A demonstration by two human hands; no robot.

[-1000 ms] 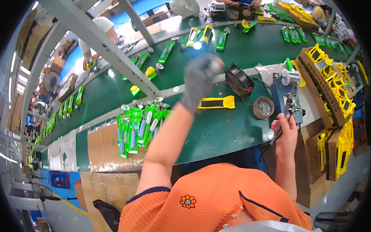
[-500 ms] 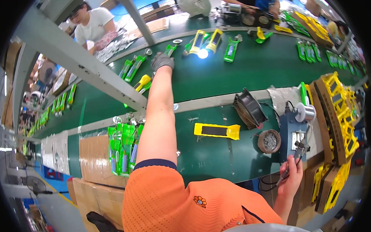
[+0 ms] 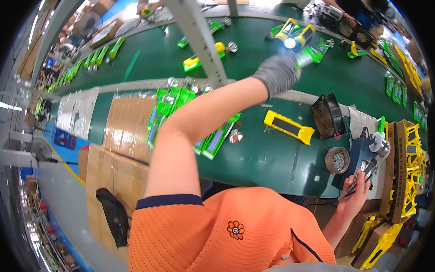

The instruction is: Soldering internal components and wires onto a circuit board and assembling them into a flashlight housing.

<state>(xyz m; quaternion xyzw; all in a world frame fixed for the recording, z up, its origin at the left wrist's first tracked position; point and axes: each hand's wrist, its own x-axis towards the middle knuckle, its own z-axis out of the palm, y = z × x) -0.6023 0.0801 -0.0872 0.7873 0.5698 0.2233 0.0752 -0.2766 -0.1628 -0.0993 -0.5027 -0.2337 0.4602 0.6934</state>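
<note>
Reaching across the belt for a lit flashlight without knocking the row over

The person's left hand, in a grey knit glove, is stretched far out over the green conveyor belt toward its far edge. It sits right at a yellow-and-black flashlight whose lamp is glowing white. The fingers curl around something pale at the glove's tip, but whether they have actually closed on anything is hard to tell from this angle, so that one stays a "cannot tell".

The right hand is back at the near edge of the belt, closed around a slim screwdriver-like tool beside a blue fixture and a small round dish of screws.

To do this grab well, it probably pays to come in from above and take the flashlight by its body, not the lamp end, since green parts lie just beside it and a sideways swipe could shove them. The grey metal post stands close to the arm's left, so the lift back looks safer going straight toward the near edge, over the yellow housing and past the small black fan. Keeping the tool hand parked low at the fixture seems wise too, so the tip doesn't wander while the body leans.
</note>
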